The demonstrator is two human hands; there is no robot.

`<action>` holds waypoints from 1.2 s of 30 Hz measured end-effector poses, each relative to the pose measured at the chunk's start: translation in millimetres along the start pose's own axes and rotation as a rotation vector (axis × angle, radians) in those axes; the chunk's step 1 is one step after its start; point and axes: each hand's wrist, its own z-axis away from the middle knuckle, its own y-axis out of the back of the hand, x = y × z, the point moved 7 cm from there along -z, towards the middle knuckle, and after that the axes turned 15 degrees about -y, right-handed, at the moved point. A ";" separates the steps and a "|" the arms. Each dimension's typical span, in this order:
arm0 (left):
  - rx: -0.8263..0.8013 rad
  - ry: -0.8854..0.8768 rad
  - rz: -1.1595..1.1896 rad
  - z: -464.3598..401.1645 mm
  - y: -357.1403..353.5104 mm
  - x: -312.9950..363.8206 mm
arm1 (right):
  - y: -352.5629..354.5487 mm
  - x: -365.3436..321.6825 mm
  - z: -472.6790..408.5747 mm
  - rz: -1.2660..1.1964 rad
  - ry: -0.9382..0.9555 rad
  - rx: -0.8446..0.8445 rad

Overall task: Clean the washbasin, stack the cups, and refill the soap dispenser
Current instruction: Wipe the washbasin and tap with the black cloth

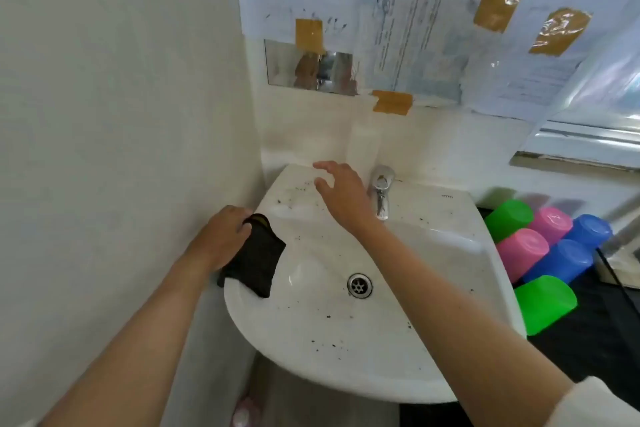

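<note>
A white washbasin point(346, 350) speckled with dark crumbs fills the middle, with a metal drain point(360, 285) and a chrome tap point(381, 191) at the back. My left hand point(221, 236) grips a black cloth point(256, 262) on the basin's left rim. Fingers spread and holding nothing, my right hand point(341, 191) hovers over the back left ledge, left of the tap. Right of the basin, several plastic cups lie on their sides on a dark counter: green point(509, 218), pink point(523, 250), blue point(561, 262) and another green point(543, 303). No soap dispenser is visible.
A white wall point(121, 114) closes in the left side. Above the basin hang taped papers point(415, 38) and a small mirror strip point(308, 68). A window ledge point(581, 149) sits at the upper right. A dark cable point(616, 281) runs by the cups.
</note>
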 end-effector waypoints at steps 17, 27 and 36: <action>-0.278 0.155 -0.408 -29.3 -87.7 -44.7 | -16.4 31.4 -46.8 -0.031 0.031 -0.072; -0.206 0.149 -0.439 -100.3 -75.3 -53.3 | -13.4 7.7 -88.8 -0.045 0.049 -0.044; -0.277 0.052 -0.452 -147.7 -85.3 -40.5 | 21.2 -24.4 -87.8 0.177 0.347 0.484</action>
